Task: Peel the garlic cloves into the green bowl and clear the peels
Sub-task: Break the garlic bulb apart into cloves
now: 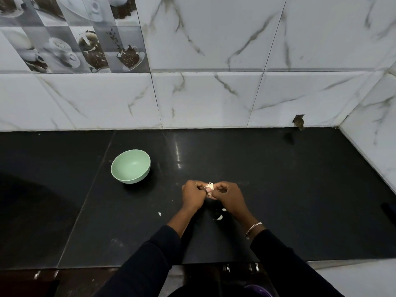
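1. While both hands meet above the middle of the worktop (pixel 278 189), a garlic clove (pixel 209 187) is held between them, clear of the surface. It is pale cream and papery, with a frayed wisp of skin standing up at its top.
2. Left hand (pixel 194 196): fingers curled, thumb and fingertips pinching the clove's left side.
3. Right hand (pixel 229 197): fingers curled, thumb and forefinger pinching the clove's right side. Cannot tell whether the grip is on loose skin or on the flesh.
4. Green bowl (pixel 130 166): upright on the worktop, to the left of the hands and a little beyond them, well apart. It is round, smooth and matte pale green, with a thin rim.
5. White curved piece (pixel 219 217): lies on the worktop between the two wrists, crescent-shaped. Peel or clove, cannot tell.
6. White fleck (pixel 159 214): small and ragged, on the worktop left of the left wrist.
7. The worktop is black polished stone, glossy, with a bright vertical glare streak and thin straight seams.
8. Wall tiles (pixel 214 99): glossy white with grey marble veining. Printed tiles (pixel 75 35) at upper left show cups and coffee beans in grey and brown.
9. Chipped hole (pixel 299 122): dark, rough-edged, at the foot of the wall on the right.
10. Chain bracelet (pixel 254 227): silver-coloured metal links on the right wrist. Both forearms wear dark long sleeves (pixel 150 264).
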A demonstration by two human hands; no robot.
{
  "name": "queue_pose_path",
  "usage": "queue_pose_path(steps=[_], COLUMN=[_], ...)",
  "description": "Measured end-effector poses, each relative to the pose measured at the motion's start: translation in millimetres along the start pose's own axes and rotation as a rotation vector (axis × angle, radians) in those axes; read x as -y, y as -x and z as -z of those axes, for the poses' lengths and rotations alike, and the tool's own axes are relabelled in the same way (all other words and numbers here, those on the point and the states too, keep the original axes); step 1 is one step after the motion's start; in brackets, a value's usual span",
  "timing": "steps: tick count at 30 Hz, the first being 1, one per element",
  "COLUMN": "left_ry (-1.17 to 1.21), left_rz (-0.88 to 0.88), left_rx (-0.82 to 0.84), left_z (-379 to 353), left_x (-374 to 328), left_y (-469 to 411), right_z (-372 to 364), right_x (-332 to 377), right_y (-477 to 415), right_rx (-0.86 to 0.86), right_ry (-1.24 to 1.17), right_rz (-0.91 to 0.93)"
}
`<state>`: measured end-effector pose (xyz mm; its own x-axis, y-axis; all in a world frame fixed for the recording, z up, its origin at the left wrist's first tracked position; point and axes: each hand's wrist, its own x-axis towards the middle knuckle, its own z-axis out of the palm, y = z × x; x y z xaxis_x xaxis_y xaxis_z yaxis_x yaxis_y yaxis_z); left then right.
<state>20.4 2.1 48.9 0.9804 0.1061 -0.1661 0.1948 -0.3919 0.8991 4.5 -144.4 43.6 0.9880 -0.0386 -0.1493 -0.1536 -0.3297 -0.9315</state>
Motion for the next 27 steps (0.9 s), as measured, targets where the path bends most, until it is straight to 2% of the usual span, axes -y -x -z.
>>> queue_pose_path(steps=[9,13,23,27], left_ry=[0.176,0.326,0.506,0.537], left_rz=[0.067,0.129,0.241,0.268], left_rx=[0.056,0.091,0.14,0.156], left_z=[-1.4,-2.2,-8.3,-9.6], left_x=[4.8,5.3,8.0,8.6], left_y=[-0.3,-2.4,-5.8,-5.2], right_z=[2.8,1.5,-1.1,-1.3], right_x=[-0.6,-3.4,-4.4,-10.7], right_y=[-0.7,-0.2,-6.6,-10.2], right_rx=[0.039,0.046,0.051,0.066], right_ry=[-0.083,-0.175,-0.498,-0.421], right_rz=[-0.028,-0.04,-0.15,-0.126])
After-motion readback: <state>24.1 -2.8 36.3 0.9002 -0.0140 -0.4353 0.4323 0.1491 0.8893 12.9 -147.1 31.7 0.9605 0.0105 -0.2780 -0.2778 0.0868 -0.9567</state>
